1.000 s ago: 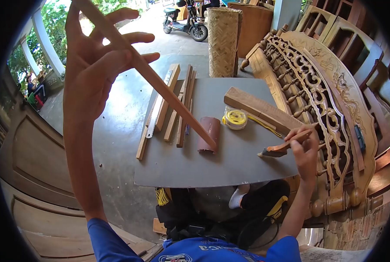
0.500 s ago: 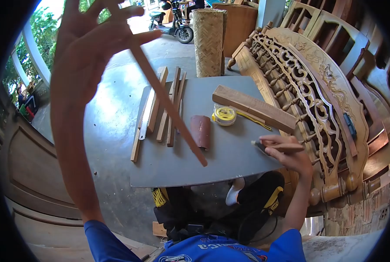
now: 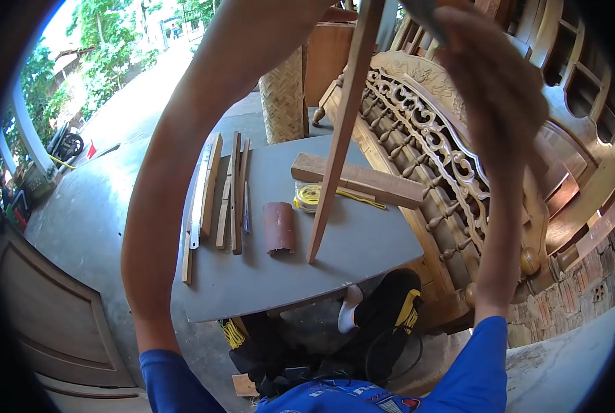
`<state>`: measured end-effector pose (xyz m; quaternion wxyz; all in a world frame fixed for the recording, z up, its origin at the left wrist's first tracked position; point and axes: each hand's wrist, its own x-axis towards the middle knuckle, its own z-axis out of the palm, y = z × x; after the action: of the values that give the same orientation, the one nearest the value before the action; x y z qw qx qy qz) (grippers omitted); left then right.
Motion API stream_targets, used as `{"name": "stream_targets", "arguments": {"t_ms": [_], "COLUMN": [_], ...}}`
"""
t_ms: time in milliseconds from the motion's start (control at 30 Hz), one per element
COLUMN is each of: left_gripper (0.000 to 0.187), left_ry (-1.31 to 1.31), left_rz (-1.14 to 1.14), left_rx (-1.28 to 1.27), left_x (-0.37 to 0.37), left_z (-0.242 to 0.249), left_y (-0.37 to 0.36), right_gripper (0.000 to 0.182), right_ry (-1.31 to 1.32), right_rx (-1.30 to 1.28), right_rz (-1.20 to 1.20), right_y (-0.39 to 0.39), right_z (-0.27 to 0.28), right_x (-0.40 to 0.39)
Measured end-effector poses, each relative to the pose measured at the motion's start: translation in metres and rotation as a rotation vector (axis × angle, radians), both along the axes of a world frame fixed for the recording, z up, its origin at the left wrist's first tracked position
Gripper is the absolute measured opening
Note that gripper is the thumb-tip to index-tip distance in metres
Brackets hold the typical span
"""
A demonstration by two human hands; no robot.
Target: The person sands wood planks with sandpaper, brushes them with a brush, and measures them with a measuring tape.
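My left forearm [image 3: 197,110] reaches up and across to the top edge, and the hand itself is beyond the frame. A long thin wooden strip [image 3: 338,148] slants down from the top edge, its lower end over the front part of the grey table [image 3: 348,241]. Raised at the upper right, my right hand [image 3: 496,86] is blurred, with its fingers closed around a wooden-handled tool. That tool's dark metal end [image 3: 424,19] points toward the upper part of the strip. Behind the strip lies a yellow tape measure [image 3: 308,197], partly covered by it.
On the table are a curved reddish-brown piece [image 3: 278,227], a metal ruler [image 3: 198,199], several wooden strips [image 3: 236,193], a pen [image 3: 246,210] and a thick wood block [image 3: 355,180]. Carved wooden furniture [image 3: 424,131] stands along the right. A woven roll [image 3: 284,103] stands behind the table.
My right hand has risen from the table's right side toward the strip's upper part with its tool. My left arm has swung right, the strip now slants the other way, and the view has shifted.
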<state>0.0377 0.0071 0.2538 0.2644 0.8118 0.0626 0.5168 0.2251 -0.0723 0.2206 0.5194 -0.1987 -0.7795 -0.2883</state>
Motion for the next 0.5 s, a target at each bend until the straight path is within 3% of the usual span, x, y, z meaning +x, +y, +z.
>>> {"name": "stream_targets", "arguments": {"t_ms": [67,133,233,333,500], "left_gripper": [0.026,0.027,0.028,0.028,0.029], "left_ry": [0.017,0.012,-0.028,-0.032,-0.017], "left_rz": [0.098,0.084,0.029,-0.028,0.009], "left_rx": [-0.038,-0.058,-0.096,-0.080,-0.044], "left_x": [-0.005,-0.008,-0.009,-0.012,-0.021], "left_z": [0.000,-0.001,0.000,0.001,-0.002], "left_y": [0.002,0.004,0.001,0.003,-0.002], "right_gripper": [0.024,0.021,0.020,0.019,0.018], "right_ry": [-0.185,-0.238,-0.348,-0.197,-0.397], "right_rx": [-0.185,-0.292,-0.198,-0.015,-0.592], "right_rz": [0.209,0.120,0.003,-0.083,0.053], "right_y": [0.009,-0.003,-0.010,-0.009,-0.023], "right_z": [-0.005,-0.020,-0.003,0.025,-0.012], "right_x": [0.005,-0.005,-0.010,-0.001,-0.021]}}
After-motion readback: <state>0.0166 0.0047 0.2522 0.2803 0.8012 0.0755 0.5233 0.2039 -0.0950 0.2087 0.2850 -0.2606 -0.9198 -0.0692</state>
